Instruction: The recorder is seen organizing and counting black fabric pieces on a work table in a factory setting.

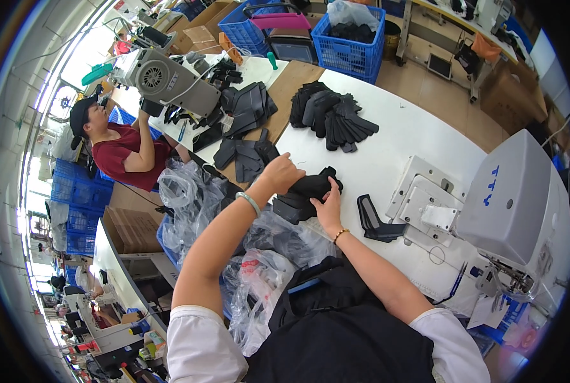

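Observation:
A stack of black, curved cut pieces [310,186] lies near the table's front edge, between my hands. My right hand [328,209] grips its right side with thumb and fingers. My left hand [281,173], with a pale bangle at the wrist, is closed at the far left edge of the stack; what its fingers hold, if anything, is hidden. More black pieces [289,208] spread out under and in front of the stack. To the right lies a separate black L-shaped piece [379,220]. Beyond my hands is a fanned pile of black pieces [333,115].
A grey-white sewing machine [508,198] stands at the right, with blue-handled tweezers [454,284] near it. Further black pieces [247,108] and another machine [167,80] are at the left, where a person in red [128,150] sits. Clear plastic bags [259,281] hang before me.

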Motion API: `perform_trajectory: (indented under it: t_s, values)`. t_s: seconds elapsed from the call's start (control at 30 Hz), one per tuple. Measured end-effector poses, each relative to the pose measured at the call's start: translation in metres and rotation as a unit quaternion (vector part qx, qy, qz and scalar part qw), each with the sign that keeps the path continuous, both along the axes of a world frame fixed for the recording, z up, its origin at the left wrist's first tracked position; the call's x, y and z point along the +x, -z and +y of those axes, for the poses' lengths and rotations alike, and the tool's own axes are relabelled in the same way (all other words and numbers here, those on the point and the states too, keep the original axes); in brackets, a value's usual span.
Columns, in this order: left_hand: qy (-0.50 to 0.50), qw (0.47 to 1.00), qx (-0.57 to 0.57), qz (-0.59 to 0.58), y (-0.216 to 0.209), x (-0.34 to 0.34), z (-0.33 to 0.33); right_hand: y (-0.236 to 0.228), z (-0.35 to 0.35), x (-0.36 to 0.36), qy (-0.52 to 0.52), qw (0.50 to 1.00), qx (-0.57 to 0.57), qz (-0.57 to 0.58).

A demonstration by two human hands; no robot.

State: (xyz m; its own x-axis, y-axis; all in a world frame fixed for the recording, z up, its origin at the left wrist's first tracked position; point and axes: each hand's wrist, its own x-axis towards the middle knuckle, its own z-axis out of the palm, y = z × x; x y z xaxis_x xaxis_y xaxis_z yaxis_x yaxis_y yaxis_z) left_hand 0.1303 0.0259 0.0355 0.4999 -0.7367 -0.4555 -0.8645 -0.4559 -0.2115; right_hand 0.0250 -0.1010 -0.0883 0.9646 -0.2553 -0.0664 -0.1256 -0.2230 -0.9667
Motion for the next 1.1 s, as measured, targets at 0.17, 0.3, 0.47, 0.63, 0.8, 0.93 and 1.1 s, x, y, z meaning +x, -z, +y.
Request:
perform_trajectory:
  t_s: [0.17,0.3,0.47,0.63,0.8,0.93,1.1]
  values:
    - [-0.068,0.997,-0.015,-0.015,-0.029,-0.003,0.05,-0.016,-0.001,-0.003,-0.047,0.998,-0.042,0.019]
    - [-0.354,0.903,-0.244,-0.01,-0.053,-0.035,0.08,-0.011,0.001,0.0,-0.071,0.978,-0.186,-0.065]
    - [-0.625,0.248,-0.638,0.376,-0.045,-0.114,0.108,-0.005,0.004,0.0,-0.111,0.918,-0.338,-0.175]
    - [-0.536,0.007,-0.697,0.477,-0.022,-0.181,0.078,-0.018,-0.009,0.015,-0.146,0.935,-0.247,-0.208]
    - [-0.562,-0.012,-0.688,0.46,-0.029,-0.219,0.037,-0.12,-0.014,-0.014,-0.224,0.971,0.037,-0.067]
    - [-0.594,0.011,-0.706,0.385,-0.032,-0.233,0.0,-0.177,-0.03,-0.065,-0.455,0.881,-0.124,-0.039]
    - [-0.553,-0.093,-0.699,0.443,-0.033,-0.243,-0.022,-0.149,-0.043,-0.089,-0.466,0.879,-0.1,-0.03]
